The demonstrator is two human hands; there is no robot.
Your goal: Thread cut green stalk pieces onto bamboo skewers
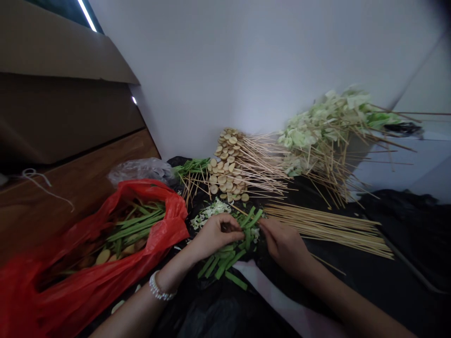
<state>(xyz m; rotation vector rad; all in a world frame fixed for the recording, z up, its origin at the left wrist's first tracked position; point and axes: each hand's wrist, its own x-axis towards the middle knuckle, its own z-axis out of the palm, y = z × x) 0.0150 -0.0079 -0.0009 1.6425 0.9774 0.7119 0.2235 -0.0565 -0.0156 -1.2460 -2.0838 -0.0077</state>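
Observation:
My left hand (pixel 219 233), with a beaded bracelet at the wrist, pinches cut green bean pieces (pixel 251 221) over the middle of the black plastic. My right hand (pixel 286 243) is closed around a thin bamboo skewer (pixel 328 264). Its tail sticks out below that hand, and its tip end shows beyond the beans. Some bean pieces sit crosswise near the skewer; my fingers partly hide where they meet it. Under my left hand lies a loose pile of cut green beans (pixel 223 264). Chopped white-green vegetable bits (pixel 213 211) lie just behind.
At left stands an open red plastic bag (pixel 141 272) with long green beans and potato slices. Skewered potato slices (pixel 227 164) and skewered cabbage leaves (pixel 317 124) are heaped by the wall. Bare skewers (pixel 334 227) lie at right. Behind the bag is a clear plastic bag (pixel 141 170).

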